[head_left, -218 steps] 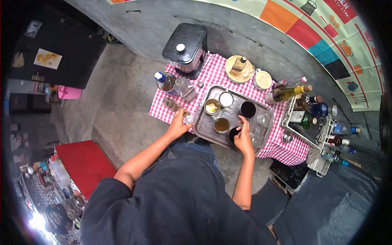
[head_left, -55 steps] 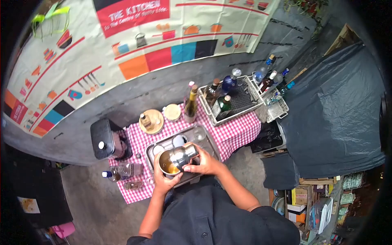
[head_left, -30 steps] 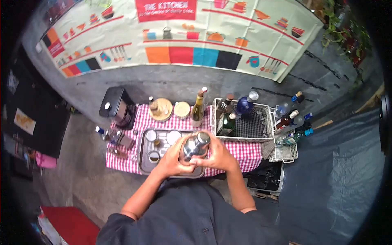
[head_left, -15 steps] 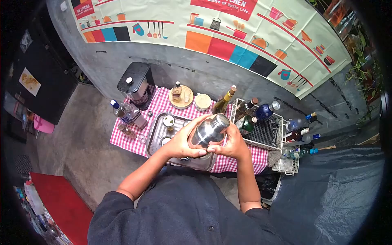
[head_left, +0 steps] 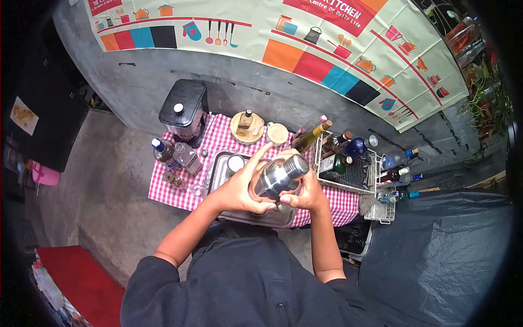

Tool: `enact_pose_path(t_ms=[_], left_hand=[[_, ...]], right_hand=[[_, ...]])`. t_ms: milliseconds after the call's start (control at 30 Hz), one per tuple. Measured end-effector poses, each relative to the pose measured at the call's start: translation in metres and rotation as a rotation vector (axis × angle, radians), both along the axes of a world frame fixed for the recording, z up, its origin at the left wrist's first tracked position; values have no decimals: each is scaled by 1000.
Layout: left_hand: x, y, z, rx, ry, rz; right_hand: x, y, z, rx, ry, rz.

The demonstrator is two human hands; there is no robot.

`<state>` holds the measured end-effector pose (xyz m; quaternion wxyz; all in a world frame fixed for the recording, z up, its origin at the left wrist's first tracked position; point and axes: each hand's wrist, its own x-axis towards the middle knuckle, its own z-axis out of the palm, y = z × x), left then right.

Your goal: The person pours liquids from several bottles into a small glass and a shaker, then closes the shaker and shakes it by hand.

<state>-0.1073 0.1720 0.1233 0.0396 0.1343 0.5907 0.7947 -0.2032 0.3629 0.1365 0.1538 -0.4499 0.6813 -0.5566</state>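
Head view shows both hands, left hand and right hand, wrapped tight around a steel shaker above the metal tray. Tray sits on a checked tablecloth against a grey concrete wall hung with a kitchen banner.

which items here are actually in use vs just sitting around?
In use:
- shaker, clasped by left hand and right hand
- metal tray under it

Idle:
- black appliance
- wine bottle
- wire basket of bottles
- blue-capped bottle
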Motion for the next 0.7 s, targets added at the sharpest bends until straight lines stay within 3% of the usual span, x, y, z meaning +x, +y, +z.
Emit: enact_pose_path(t_ms=[133, 233, 333, 500, 567, 667, 700], left_hand=[[8, -22, 6, -227, 77, 77], [12, -38, 10, -542, 240, 214], [11, -51, -1, -627, 260, 210], [8, -63, -14, -650, 218, 218], [10, -62, -15, -589, 162, 203], [10, -61, -23, -540, 148, 187], [9, -58, -26, -420, 192, 250]], right_hand=[[11, -21, -4, -33, 13, -64], [21, -36, 0, -22, 0, -105], [29, -49, -7, 5, -13, -168], [35, -64, -14, 94, 40, -243], [40, -69, -21, 113, -111, -305], [48, -74, -19, 2, -136, -308], [50, -72, -20, -51, -203, -254]])
